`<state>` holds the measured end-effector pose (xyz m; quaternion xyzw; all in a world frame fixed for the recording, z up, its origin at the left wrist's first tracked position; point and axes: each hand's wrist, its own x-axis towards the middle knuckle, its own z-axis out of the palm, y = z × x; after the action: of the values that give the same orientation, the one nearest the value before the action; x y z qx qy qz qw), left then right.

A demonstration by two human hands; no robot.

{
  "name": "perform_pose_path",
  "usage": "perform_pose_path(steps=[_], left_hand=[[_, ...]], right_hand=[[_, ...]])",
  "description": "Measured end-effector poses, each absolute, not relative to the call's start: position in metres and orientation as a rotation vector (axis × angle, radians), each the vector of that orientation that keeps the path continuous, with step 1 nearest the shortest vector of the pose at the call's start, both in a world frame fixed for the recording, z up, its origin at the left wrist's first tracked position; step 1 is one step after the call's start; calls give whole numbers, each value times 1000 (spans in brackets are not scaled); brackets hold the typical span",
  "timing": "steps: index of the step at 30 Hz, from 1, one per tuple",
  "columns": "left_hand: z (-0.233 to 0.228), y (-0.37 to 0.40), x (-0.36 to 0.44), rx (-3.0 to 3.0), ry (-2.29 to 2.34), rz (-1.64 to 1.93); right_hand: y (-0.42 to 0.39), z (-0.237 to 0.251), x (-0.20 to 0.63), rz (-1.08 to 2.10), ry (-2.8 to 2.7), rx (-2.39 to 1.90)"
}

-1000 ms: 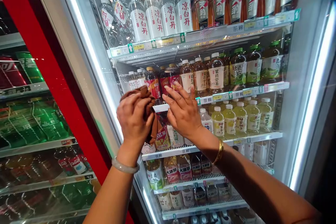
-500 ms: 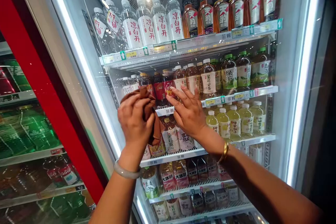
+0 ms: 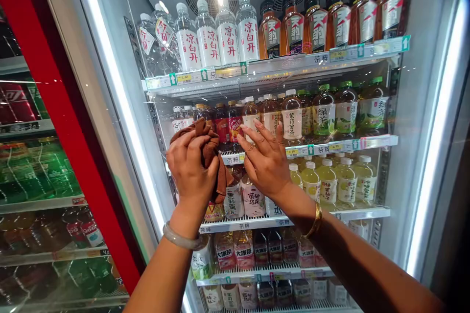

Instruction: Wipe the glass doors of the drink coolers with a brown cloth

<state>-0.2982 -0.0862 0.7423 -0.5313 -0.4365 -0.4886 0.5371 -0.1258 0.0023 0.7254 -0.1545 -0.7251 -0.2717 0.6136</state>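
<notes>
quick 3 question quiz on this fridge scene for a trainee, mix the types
1. True or false: the left hand grips a brown cloth.
2. The right hand lies with fingers spread at which shelf, counting from the top?
3. The top shelf holds: A) cans only B) clear and amber bottles C) cartons

Key: 1 true; 2 the second; 3 B

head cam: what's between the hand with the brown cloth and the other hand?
Head view: between the left hand gripping the brown cloth and the right hand sit red-labelled bottles and the shelf's price strip.
</notes>
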Motion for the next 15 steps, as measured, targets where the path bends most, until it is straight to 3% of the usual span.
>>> perform_pose_path(steps=[7, 15], left_hand=[[721, -66, -247, -1493, -911, -1003], [729, -52, -214, -1388, -976, -1109]], right_hand=[[12, 724, -91, -639, -1653, -359], [36, 715, -35, -654, -1656, -374]])
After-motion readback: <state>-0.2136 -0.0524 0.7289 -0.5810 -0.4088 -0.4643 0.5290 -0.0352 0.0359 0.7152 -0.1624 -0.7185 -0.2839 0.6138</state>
